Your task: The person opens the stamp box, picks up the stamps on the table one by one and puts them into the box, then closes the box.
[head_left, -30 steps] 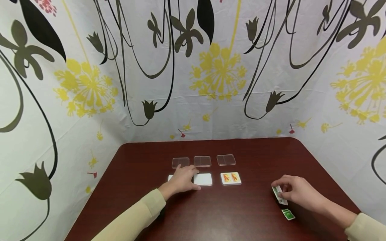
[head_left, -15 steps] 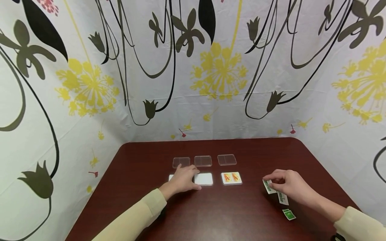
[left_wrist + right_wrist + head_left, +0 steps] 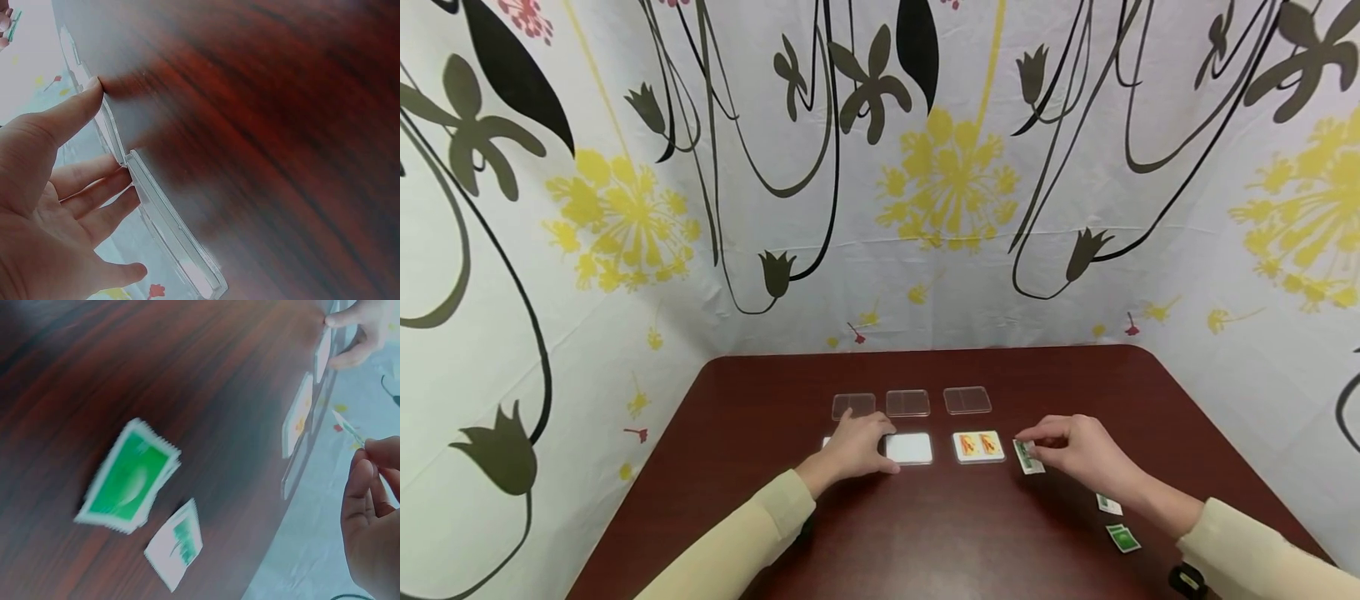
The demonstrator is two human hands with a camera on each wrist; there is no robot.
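1. Head view: the right hand (image 3: 1081, 450) pinches a small stamp (image 3: 1027, 458) between thumb and index fingertips, just beside the right end of the orange-stamp case (image 3: 981, 459), not touching it.
2. Fingers of the left hand (image 3: 853, 444) span the left end of the middle case (image 3: 910, 448), thumb at the near edge, index at the far edge, apparently grasping it; how firmly, I cannot tell.
3. The stamp looks thin, so a loose pinch could let it drop or flutter, and a tight one could crease it.
4. Brought in too low, it could catch and bend on a case rim.
5. Uneven pressure from the left hand could skew the row, since the cases sit close together.
6. A trailing right sleeve (image 3: 1240, 542) could drag the pale stamp (image 3: 1108, 505) or the green stamps (image 3: 1123, 539) near it on the counter (image 3: 925, 533).
7. Behind the row, three clear cases (image 3: 967, 400) and the cloth wall (image 3: 925, 317) limit reach; the wider room lies on the near side.
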